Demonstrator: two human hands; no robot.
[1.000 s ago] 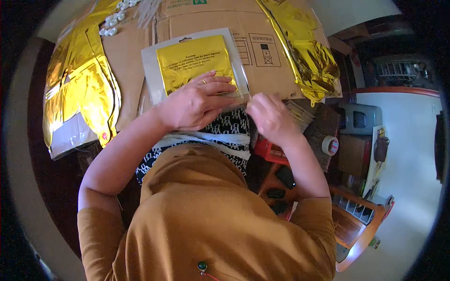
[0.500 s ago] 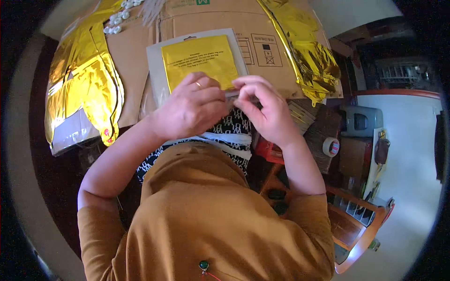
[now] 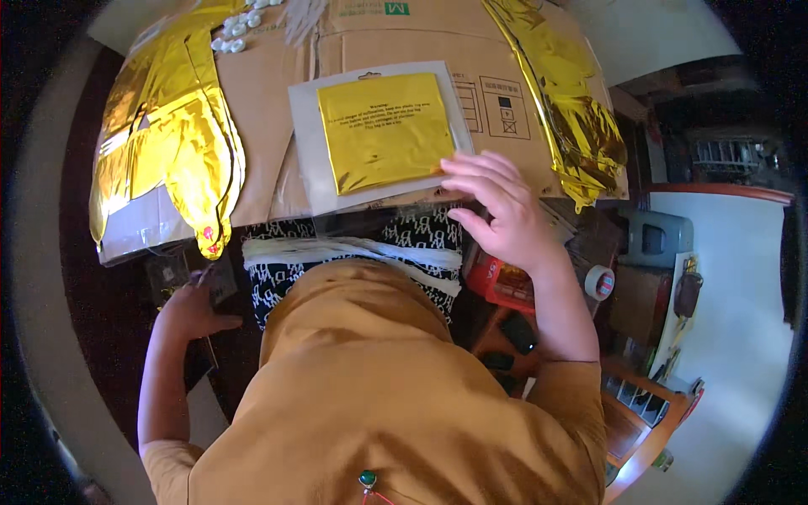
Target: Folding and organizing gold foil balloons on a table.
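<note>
A flat folded gold foil piece [image 3: 387,135] lies in a clear plastic bag with a hang hole [image 3: 307,160]. The bag rests on brown cardboard [image 3: 261,109], and its near end hangs over the cardboard's edge. My right hand [image 3: 505,206] is open at the bag's lower right corner, fingers spread; the fingertips reach the foil's edge, though contact is hard to make out. Down at the left, my left hand [image 3: 192,313] is open, thumb held apart, beside dim clear plastic packets [image 3: 168,273] under the cardboard's edge. Its fingertips are partly lost in shadow.
Gold foil balloons lie flat at left [image 3: 198,151] and right [image 3: 581,126]. Small white rolls [image 3: 231,42] sit at the back. White strips [image 3: 337,248] lie across my patterned lap. A red box [image 3: 501,282], a tape roll [image 3: 598,283] and a grey stool [image 3: 661,240] are at right.
My left hand has left the bag's near edge and dropped to the lower left. My right hand has opened from a pinch, staying by the bag. The view has shifted slightly.
</note>
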